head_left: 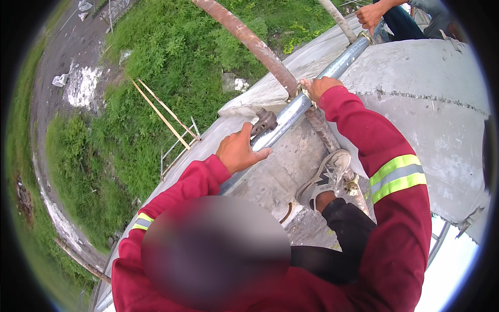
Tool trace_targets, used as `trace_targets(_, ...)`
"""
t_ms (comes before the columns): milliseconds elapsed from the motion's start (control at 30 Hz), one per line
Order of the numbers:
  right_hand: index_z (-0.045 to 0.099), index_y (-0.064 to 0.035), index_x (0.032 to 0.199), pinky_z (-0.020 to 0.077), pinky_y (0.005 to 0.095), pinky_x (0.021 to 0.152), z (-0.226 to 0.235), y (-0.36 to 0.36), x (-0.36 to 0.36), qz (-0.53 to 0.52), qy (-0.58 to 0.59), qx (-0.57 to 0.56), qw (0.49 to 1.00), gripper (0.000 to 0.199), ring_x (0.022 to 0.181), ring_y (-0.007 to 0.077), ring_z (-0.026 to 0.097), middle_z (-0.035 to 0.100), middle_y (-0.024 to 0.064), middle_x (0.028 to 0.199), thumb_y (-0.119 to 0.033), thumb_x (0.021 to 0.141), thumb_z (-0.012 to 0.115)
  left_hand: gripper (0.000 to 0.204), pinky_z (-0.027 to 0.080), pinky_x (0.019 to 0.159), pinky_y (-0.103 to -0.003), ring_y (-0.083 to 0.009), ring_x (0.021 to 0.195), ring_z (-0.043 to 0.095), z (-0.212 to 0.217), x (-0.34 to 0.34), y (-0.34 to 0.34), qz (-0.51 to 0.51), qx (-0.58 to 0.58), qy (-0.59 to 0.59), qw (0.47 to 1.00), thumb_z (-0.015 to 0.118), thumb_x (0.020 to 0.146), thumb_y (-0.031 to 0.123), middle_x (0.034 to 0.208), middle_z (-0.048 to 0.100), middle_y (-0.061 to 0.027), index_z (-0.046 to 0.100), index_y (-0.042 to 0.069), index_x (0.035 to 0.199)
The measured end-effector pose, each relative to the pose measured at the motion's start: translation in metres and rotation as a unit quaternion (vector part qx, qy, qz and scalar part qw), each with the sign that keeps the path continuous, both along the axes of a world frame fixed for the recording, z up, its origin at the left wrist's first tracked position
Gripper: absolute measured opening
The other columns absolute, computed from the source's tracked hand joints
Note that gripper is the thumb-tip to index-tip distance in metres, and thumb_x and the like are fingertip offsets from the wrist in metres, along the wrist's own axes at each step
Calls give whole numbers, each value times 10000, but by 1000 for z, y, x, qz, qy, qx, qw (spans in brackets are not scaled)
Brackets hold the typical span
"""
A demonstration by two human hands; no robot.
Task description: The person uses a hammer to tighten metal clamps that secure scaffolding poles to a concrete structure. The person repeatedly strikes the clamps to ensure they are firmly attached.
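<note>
A shiny metal pipe [291,114] slants from my left side up toward the upper right. My left hand [238,150] is curved over its lower stretch, with the thumb lying across the pipe and the other fingers partly hidden on the far side. Beside those fingers, a dark metal fitting [264,122] sits against the pipe. Farther up, my right hand [321,87] is closed on a pipe clamp [303,95], where a rusty pole [254,47] crosses the pipe. The right fingertips are partly covered.
A grey shoe [325,177] rests by a lower rusty pole with another clamp [352,187]. Curved concrete [416,67] lies to the right. At the upper right, a co-worker's hand [369,18] is near the pipe's far end. Grass [171,57] lies far below, left.
</note>
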State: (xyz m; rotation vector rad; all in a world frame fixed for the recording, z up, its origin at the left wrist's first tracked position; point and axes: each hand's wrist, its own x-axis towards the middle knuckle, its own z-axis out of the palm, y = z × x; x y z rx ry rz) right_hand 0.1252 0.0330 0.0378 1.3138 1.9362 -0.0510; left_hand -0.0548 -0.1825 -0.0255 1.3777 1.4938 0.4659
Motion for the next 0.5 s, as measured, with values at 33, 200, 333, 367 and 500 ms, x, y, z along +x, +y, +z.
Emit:
trace_targets(33, 691, -56, 957, 515, 443, 810, 3, 1, -1, 10, -12, 9, 1000, 660, 893, 352, 660, 683, 180, 898, -545, 968, 248, 732, 462, 581, -453, -376, 616, 613, -1, 0, 0, 1, 5, 0, 1000, 714, 710, 539, 646, 582, -199, 432, -25, 1084)
trace_targets(200, 602, -54, 1064, 518, 449, 785, 9, -8, 7, 114, 47, 53, 991, 535, 877, 346, 661, 681, 164, 876, -503, 965, 330, 731, 466, 582, -451, -374, 610, 613, 0, 0, 0, 4, -7, 2, 1000, 717, 708, 540, 646, 585, -199, 436, -30, 1069)
trace_targets(333, 524, -49, 1046, 513, 490, 713, 1, -1, 5, 124, 10, 18, 992, 458, 800, 386, 656, 672, 193, 839, -469, 961, 362, 672, 482, 639, -461, -393, 682, 632, 1, -1, 1, -1, -14, -2, 1000, 697, 716, 506, 738, 627, -220, 444, -21, 1049)
trace_targets(367, 523, -50, 1064, 513, 484, 735, 0, 2, 3, 121, 4, 12, 993, 454, 824, 371, 657, 674, 185, 854, -462, 964, 360, 672, 483, 643, -460, -393, 687, 633, 2, -1, 2, -2, -14, -1, 1000, 696, 717, 503, 739, 627, -221, 444, -22, 1050)
trace_targets(500, 573, -55, 1070, 511, 468, 783, 6, 1, 1, 98, -19, 6, 995, 480, 875, 338, 662, 680, 164, 889, -464, 970, 343, 716, 472, 607, -453, -381, 644, 621, 1, -1, 1, 6, -3, -3, 1000, 709, 711, 521, 678, 599, -208, 433, -28, 1078)
